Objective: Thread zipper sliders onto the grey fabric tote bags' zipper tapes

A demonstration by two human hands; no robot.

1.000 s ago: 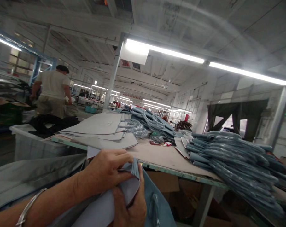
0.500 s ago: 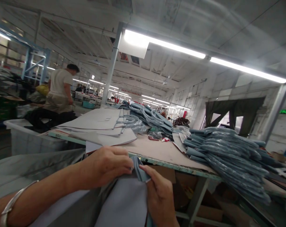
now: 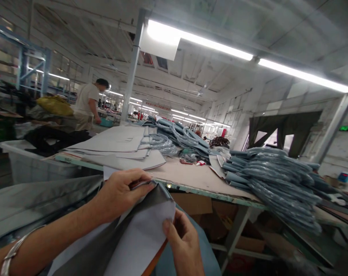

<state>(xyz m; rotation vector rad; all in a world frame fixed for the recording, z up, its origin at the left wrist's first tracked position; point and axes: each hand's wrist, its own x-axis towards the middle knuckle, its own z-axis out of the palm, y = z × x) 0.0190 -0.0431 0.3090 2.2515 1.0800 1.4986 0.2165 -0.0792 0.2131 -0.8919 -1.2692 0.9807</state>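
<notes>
A soft panel [image 3: 142,234] hangs in front of me, pale grey on the face toward me, with blue material at its right side and an orange strip along one edge. At its top corner, my left hand [image 3: 126,193] pinches the folded edge between thumb and fingers. Lower down, my right hand [image 3: 183,239] grips the right edge, its thumb on the pale face and its fingers partly hidden behind. A grey-green sheet [image 3: 44,199] lies to the left, beyond my forearm.
Pale flat panels [image 3: 113,142] are stacked on the worktable [image 3: 188,176]. Plastic-wrapped blue tubular pieces [image 3: 274,176] overhang its right side. A plastic bin [image 3: 38,168] stands left, cardboard boxes [image 3: 193,203] sit below, and a person [image 3: 87,103] is farther back.
The blue folds bunched between my hands have opened out, showing a broader pale face. My right hand has moved lower along the edge. The person at the back has shifted right.
</notes>
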